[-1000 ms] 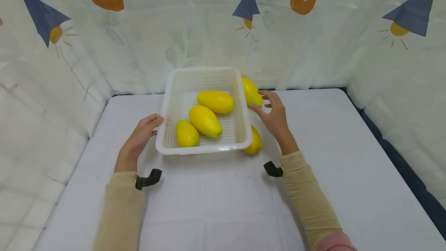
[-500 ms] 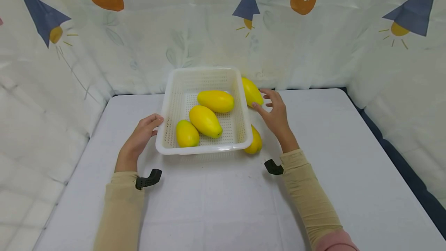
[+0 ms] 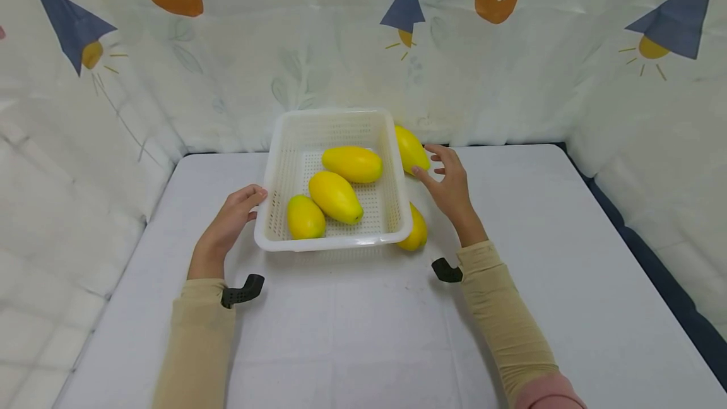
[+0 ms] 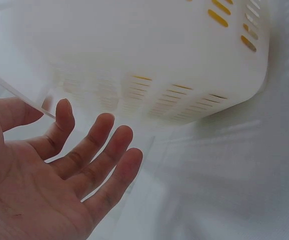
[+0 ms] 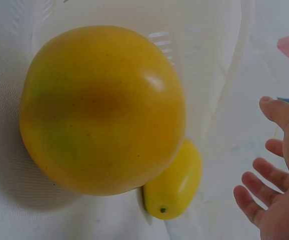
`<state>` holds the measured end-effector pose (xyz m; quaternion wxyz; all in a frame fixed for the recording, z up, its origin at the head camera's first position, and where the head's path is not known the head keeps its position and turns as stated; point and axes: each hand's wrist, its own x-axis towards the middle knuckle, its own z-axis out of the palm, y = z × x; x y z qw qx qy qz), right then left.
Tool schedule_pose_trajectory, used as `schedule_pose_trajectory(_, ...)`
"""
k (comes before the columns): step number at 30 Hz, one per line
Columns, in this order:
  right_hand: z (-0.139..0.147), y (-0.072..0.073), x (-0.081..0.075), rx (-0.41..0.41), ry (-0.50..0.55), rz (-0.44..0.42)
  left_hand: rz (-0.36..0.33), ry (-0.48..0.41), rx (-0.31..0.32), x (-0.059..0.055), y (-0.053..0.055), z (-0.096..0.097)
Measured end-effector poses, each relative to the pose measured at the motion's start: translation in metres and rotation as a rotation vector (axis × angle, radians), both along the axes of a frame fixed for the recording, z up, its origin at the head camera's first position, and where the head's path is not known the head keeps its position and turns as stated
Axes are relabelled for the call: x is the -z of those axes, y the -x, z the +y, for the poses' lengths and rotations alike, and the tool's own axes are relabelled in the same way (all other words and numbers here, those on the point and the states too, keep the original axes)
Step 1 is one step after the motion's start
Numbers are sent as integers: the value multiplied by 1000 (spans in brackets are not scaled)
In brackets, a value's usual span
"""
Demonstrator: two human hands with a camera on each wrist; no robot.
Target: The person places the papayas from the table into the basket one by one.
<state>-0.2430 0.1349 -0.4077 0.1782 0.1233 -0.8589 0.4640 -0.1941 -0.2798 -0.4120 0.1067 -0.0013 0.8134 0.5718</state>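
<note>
Shifted slightly toward the person's right since a second ago, the right grip (image 3: pixel 451 191) stands beside the far fruit (image 3: pixel 411 149), while the left grip (image 3: pixel 231 219) and the white basket (image 3: pixel 335 244) keep their places. We see the right grip half spread, its thumb well apart from its fingers, with nothing held. In the head view its thumb tip overlaps the edge of the far fruit; in the right wrist view we note a gap between them. This yellow fruit lies just left of the right grip, at the basket's right side. Closer to the person than that grip lies the near fruit (image 3: pixel 418 231), partly hidden by the basket's rim. At the left grip we observe thumb and index finger pinching the rim, the other three fingers extended and apart. Right of this grip, inside the basket, we count three more: the back fruit (image 3: pixel 352 165), the middle fruit (image 3: pixel 336 197) and the front fruit (image 3: pixel 305 218). Beneath both grips we find the white counter (image 3: pixel 341 333); beyond them hangs a patterned cloth (image 3: pixel 341 74).
</note>
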Motion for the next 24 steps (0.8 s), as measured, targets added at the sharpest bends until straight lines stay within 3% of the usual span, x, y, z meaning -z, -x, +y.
schedule_pose_trajectory(24,3,8,8,20,-7,-68,3,-14,3,3,2,-1)
